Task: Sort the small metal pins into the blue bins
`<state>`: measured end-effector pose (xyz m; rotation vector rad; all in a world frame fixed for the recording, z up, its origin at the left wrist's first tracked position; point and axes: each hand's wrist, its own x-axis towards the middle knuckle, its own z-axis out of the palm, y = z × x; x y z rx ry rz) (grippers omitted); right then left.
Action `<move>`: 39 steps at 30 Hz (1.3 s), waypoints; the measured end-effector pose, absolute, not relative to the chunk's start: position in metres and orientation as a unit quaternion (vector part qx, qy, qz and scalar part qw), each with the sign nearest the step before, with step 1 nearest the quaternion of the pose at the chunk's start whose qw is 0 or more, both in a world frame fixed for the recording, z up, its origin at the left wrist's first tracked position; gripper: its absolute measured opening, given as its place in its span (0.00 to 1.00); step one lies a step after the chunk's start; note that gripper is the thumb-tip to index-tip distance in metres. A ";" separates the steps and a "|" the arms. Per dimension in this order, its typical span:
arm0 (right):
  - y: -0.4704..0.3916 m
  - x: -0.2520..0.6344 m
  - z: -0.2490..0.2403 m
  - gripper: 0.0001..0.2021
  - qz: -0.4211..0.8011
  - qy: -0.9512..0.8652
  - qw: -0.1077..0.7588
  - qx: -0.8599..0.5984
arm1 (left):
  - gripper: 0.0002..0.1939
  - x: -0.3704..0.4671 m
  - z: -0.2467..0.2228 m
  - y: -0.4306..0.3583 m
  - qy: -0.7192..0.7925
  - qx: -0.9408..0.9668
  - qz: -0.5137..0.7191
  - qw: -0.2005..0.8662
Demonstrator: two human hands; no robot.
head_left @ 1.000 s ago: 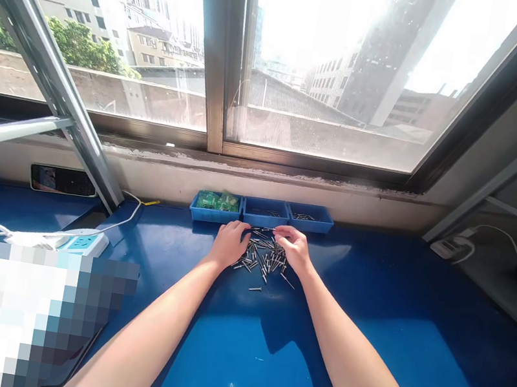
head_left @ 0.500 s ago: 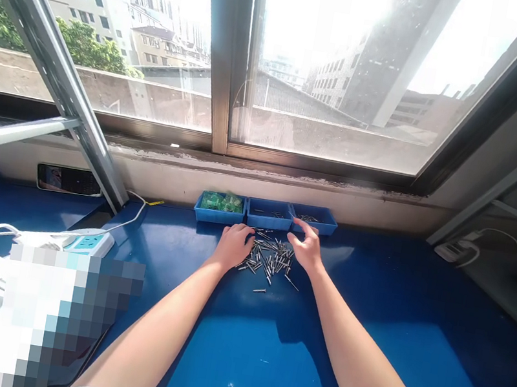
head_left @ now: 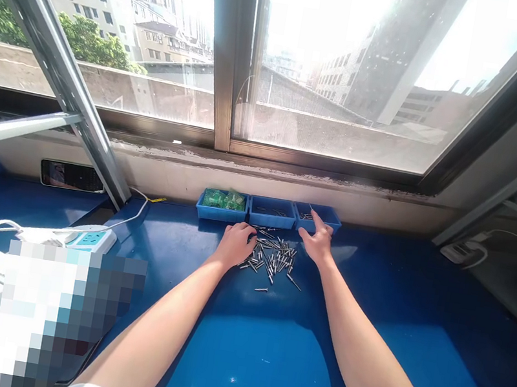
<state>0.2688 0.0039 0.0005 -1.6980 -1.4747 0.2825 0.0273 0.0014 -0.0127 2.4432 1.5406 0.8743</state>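
Note:
A loose pile of thin silver blind rivets (head_left: 279, 259) lies on the blue tabletop, with one lone rivet (head_left: 261, 289) nearer me. My left hand (head_left: 236, 244) rests at the pile's left edge, fingers curled in; what they pinch, if anything, is hidden. Over the front of the right blue bin (head_left: 335, 222) is my right hand (head_left: 318, 241), its index finger stretched out and the thumb apart. A thin pale sliver shows by that fingertip; whether the finger touches it I cannot tell. Some rivets lie in this bin and in the middle blue bin (head_left: 270, 220).
The left blue bin (head_left: 220, 215) holds green packets (head_left: 224, 199). Left of me are a power strip (head_left: 91, 239) with white cables and a pixelated area. A phone (head_left: 69, 176) leans near the wall, behind a metal shelf post (head_left: 94, 141). A charger (head_left: 455, 252) sits far right.
My right hand has shifted right and slightly forward, from the gap between the middle and right bins to over the right bin. My left hand stays at the pile.

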 end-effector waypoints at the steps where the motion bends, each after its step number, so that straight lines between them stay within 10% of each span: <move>1: 0.004 0.269 0.000 0.38 0.110 -0.589 0.411 -0.687 | 0.12 0.027 -0.013 0.002 0.510 0.808 0.289 0.063; 6: -0.002 0.270 -0.005 0.50 0.091 -0.583 0.390 -0.707 | 0.12 0.028 -0.014 0.002 0.517 0.806 0.282 0.063; 16: -0.013 0.243 -0.010 0.18 0.061 -0.686 0.387 -0.613 | 0.14 0.028 -0.013 0.002 0.522 0.808 0.264 0.070; 26: -0.012 0.234 -0.015 0.17 0.105 -0.700 0.276 -0.650 | 0.14 0.029 -0.013 0.002 0.521 0.811 0.256 0.067; 39: -0.015 0.236 -0.004 0.13 0.266 -0.671 0.423 -0.548 | 0.13 0.030 -0.011 0.000 0.504 0.814 0.281 0.061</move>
